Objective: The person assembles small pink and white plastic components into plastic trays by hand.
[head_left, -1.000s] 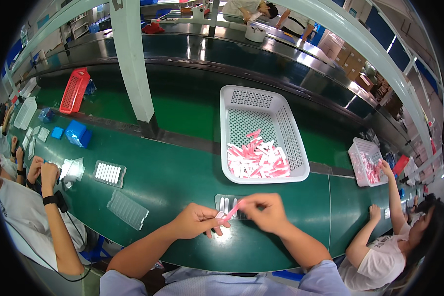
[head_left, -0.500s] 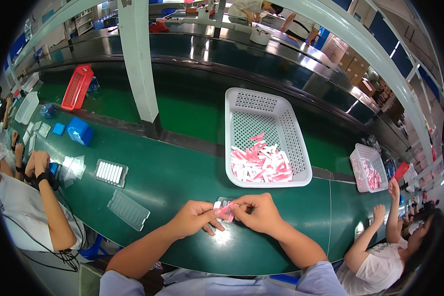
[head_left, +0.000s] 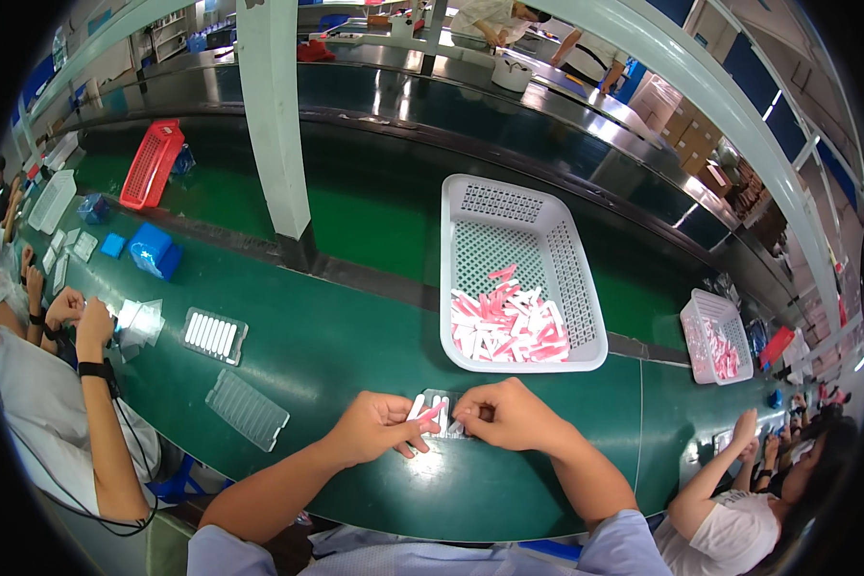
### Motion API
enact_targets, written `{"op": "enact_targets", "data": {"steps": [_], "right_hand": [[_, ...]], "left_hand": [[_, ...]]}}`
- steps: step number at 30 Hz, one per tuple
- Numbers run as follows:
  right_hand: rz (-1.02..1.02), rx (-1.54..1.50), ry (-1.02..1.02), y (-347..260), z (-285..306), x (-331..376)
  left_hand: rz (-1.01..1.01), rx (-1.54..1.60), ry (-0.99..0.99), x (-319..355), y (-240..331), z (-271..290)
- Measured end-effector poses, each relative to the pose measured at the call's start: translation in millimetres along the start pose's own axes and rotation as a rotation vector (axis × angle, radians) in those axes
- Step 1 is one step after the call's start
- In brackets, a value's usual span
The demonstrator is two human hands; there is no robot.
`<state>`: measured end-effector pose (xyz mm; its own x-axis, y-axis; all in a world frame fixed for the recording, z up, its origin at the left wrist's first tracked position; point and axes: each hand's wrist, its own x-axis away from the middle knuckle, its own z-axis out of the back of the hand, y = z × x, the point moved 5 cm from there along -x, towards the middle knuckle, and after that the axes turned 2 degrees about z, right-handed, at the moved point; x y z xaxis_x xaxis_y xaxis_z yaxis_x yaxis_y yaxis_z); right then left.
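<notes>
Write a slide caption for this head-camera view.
Both hands, left hand holding a pink piece, right hand, meet over a small tray before a white basket.

A long green tabletop (head_left: 336, 346) curves across the room, with a darker glossy conveyor (head_left: 374, 106) running behind it. A pale green post (head_left: 274, 125) rises from the middle, a slanted beam (head_left: 701, 86) overhead. Cardboard boxes (head_left: 686, 115) stack at the far right.
</notes>
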<state>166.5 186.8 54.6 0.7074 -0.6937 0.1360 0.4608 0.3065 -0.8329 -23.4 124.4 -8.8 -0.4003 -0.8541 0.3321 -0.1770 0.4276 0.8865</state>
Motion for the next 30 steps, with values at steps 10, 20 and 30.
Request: {"op": "enact_targets", "data": {"steps": [10,20,30], "right_hand": [[0.103,0.395,0.185,-15,1,1],[0.154,-0.226,0.528,-17,31,16],[0.454,0.714,0.352,2,-22,40]], "left_hand": [[0.028,-0.006,0.001,-1,2,-3],[0.061,-0.054,-0.059,3,6,-11],[0.092,0.018,-0.099,3,1,-7]]}}
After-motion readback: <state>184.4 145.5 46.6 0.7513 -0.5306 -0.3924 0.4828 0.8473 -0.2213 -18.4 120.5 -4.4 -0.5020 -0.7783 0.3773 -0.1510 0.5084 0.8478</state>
